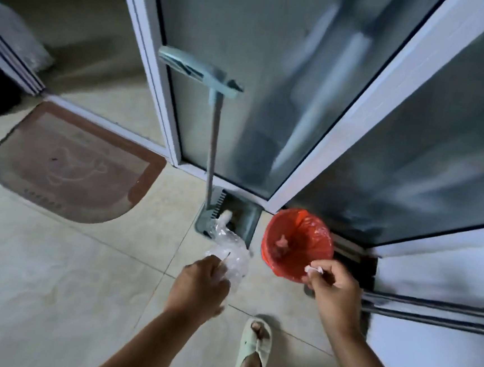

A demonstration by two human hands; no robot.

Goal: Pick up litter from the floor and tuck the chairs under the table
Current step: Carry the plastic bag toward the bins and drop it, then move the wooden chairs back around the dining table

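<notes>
Head view: my left hand (200, 282) is gripping clear plastic wrap (229, 249); my right hand (333, 285) is pinching a white scrap (313, 269) just beside the red bin (297, 242).

1. Crumpled clear plastic wrap (228, 258), see-through and shiny, bunched up in the left hand (199, 285), which grips its near end. The far end hangs over the front edge of the dustpan (226, 217).
2. Tiny white paper scrap (313, 269), wadded up, pinched in the right hand's (333, 291) fingertips right at the near rim of the bin.
3. Small bin with a red-orange liner (298, 241), upright on the tile, a few pale scraps already at the bottom.
</notes>
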